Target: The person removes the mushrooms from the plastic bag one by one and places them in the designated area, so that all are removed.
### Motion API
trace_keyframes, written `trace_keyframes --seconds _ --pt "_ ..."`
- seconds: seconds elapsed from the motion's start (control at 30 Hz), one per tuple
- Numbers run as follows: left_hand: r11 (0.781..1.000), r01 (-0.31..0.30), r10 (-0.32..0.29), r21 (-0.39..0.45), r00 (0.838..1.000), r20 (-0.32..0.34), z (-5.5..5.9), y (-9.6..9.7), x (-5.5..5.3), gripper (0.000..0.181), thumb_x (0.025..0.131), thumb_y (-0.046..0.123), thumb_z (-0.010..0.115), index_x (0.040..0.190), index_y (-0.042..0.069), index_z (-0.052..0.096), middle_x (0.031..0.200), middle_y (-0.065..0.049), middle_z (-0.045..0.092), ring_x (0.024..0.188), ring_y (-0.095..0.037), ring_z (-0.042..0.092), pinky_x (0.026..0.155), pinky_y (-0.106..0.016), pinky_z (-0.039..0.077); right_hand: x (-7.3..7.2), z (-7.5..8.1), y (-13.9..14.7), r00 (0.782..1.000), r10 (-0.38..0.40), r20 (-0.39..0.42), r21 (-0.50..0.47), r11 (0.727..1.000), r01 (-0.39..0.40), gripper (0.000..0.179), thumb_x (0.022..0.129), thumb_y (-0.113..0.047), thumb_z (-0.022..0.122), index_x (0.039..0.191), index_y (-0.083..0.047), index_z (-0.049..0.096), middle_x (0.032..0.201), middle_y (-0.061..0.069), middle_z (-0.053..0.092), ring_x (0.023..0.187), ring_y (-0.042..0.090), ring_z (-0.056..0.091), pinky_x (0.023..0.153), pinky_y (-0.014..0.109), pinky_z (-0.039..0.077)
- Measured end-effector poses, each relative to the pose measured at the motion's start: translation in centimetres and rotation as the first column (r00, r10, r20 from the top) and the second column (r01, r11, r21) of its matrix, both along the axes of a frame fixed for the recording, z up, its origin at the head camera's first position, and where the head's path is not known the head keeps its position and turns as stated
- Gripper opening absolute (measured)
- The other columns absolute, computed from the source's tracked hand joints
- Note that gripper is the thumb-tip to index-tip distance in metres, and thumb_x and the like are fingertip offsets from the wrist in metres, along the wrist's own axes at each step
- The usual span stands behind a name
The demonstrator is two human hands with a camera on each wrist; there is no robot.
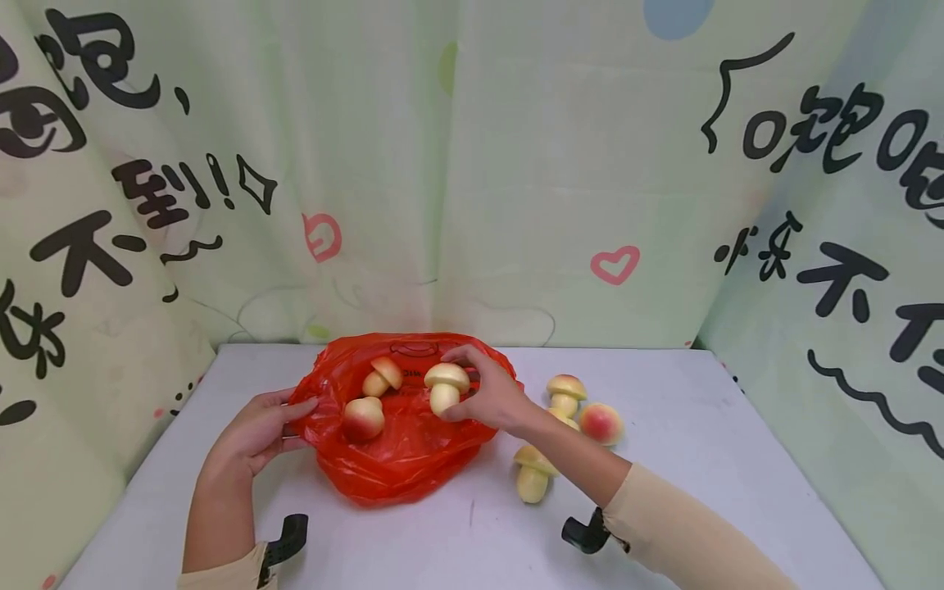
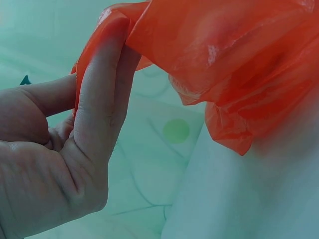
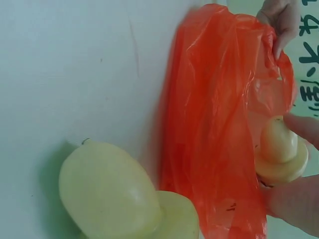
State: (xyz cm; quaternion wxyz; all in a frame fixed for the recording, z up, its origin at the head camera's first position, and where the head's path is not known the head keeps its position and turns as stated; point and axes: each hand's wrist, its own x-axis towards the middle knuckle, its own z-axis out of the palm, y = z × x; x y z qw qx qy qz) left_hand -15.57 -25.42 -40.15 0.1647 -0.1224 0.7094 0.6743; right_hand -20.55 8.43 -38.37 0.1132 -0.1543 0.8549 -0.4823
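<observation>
A red plastic bag [image 1: 413, 471] lies open on the table. Its left rim is pinched between the thumb and fingers of my left hand [image 1: 253, 430], seen close up in the left wrist view, where the thin plastic [image 2: 209, 45] drapes over the fingertips. My right hand [image 1: 492, 393] holds a toy mushroom [image 1: 446, 385], pale with a tan cap, over the bag's mouth. The right wrist view shows this mushroom [image 3: 279, 144] between thumb and finger. Inside the bag are another mushroom [image 1: 383, 375] and a toy peach [image 1: 364, 419] with a red blush.
Right of the bag, partly behind my right forearm, stand a mushroom [image 1: 566, 393] and a peach [image 1: 601, 424]. Another mushroom [image 1: 533, 474] is nearer the front. The white table [image 1: 708, 459] is enclosed by printed pale green curtains [image 1: 516, 164].
</observation>
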Motion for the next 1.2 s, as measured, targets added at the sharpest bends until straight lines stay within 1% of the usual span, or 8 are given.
trace_keyframes --seconds 0.1,0.2,0.4,0.5,0.63,0.93,1.03,1.2 --pt "1.0 0.0 0.0 0.002 1.0 0.004 0.0 0.0 0.0 0.066 0.105 0.031 0.063 0.158 0.002 0.037 0.118 -0.003 0.069 0.095 -0.017 0.072 0.086 -0.032 0.064 0.5 0.2 0.5 1.0 -0.007 0.007 -0.015 1.0 0.007 0.065 0.078 -0.012 0.09 0.132 -0.032 0.06 0.13 -0.006 0.062 0.128 0.024 0.053 0.086 0.036 0.059" --pt "1.0 -0.001 0.001 -0.002 1.0 0.005 0.0 0.1 0.0 0.066 0.105 0.031 0.063 0.158 0.002 0.037 0.117 -0.003 0.068 0.095 -0.017 0.071 0.086 -0.032 0.064 0.7 0.4 1.1 1.0 -0.011 0.016 -0.055 0.998 0.012 0.066 0.078 -0.01 0.09 0.133 -0.031 0.06 0.13 -0.006 0.062 0.126 0.025 0.054 0.087 0.036 0.06" --pt "1.0 0.005 -0.005 -0.008 1.0 -0.002 0.0 0.1 0.0 0.065 0.105 0.031 0.063 0.158 0.002 0.037 0.115 -0.001 0.069 0.094 -0.017 0.072 0.085 -0.033 0.064 1.3 1.0 2.5 0.998 -0.021 0.065 -0.154 0.988 0.031 0.068 0.08 -0.006 0.087 0.139 -0.025 0.057 0.136 -0.002 0.06 0.127 0.025 0.057 0.099 0.042 0.059" --pt "1.0 0.009 -0.009 -0.006 1.0 -0.004 -0.1 0.1 -0.1 0.065 0.105 0.031 0.062 0.158 0.002 0.038 0.115 -0.001 0.07 0.094 -0.017 0.072 0.085 -0.033 0.064 1.6 1.2 3.1 0.998 -0.012 0.062 -0.177 0.984 0.023 0.068 0.081 -0.005 0.086 0.14 -0.022 0.056 0.137 0.0 0.059 0.127 0.025 0.058 0.103 0.047 0.057" --pt "1.0 0.009 -0.009 -0.006 1.0 0.0 -0.1 0.1 0.0 0.066 0.105 0.032 0.063 0.158 0.001 0.037 0.116 -0.002 0.07 0.095 -0.017 0.072 0.086 -0.033 0.064 2.0 1.3 3.7 0.999 -0.005 0.041 -0.177 0.984 0.012 0.067 0.082 -0.006 0.085 0.14 -0.022 0.055 0.137 0.0 0.059 0.126 0.024 0.058 0.104 0.049 0.056" --pt "1.0 0.011 -0.011 -0.003 1.0 0.005 0.0 0.0 0.1 0.066 0.106 0.031 0.062 0.158 0.001 0.036 0.115 -0.001 0.069 0.094 -0.017 0.072 0.085 -0.033 0.064 3.3 1.2 5.1 1.0 -0.003 0.023 -0.187 0.982 0.007 0.068 0.082 -0.005 0.083 0.142 -0.019 0.054 0.136 0.002 0.06 0.123 0.023 0.06 0.104 0.044 0.055" --pt "1.0 0.01 -0.01 -0.005 1.0 0.005 0.0 0.1 0.1 0.066 0.106 0.031 0.062 0.158 0.001 0.035 0.114 -0.001 0.07 0.094 -0.016 0.072 0.085 -0.033 0.064 3.7 1.1 5.6 1.0 -0.003 0.011 -0.197 0.98 0.005 0.068 0.082 -0.004 0.082 0.142 -0.017 0.054 0.136 0.005 0.059 0.12 0.026 0.06 0.103 0.042 0.056" --pt "1.0 0.007 -0.007 -0.008 1.0 0.007 0.0 0.2 0.1 0.066 0.106 0.03 0.062 0.158 0.001 0.035 0.114 -0.001 0.07 0.094 -0.016 0.072 0.085 -0.033 0.064 4.0 0.9 6.2 1.0 -0.014 0.02 -0.2 0.98 0.018 0.067 0.083 -0.004 0.083 0.141 -0.016 0.053 0.139 0.007 0.057 0.123 0.027 0.06 0.104 0.04 0.057"
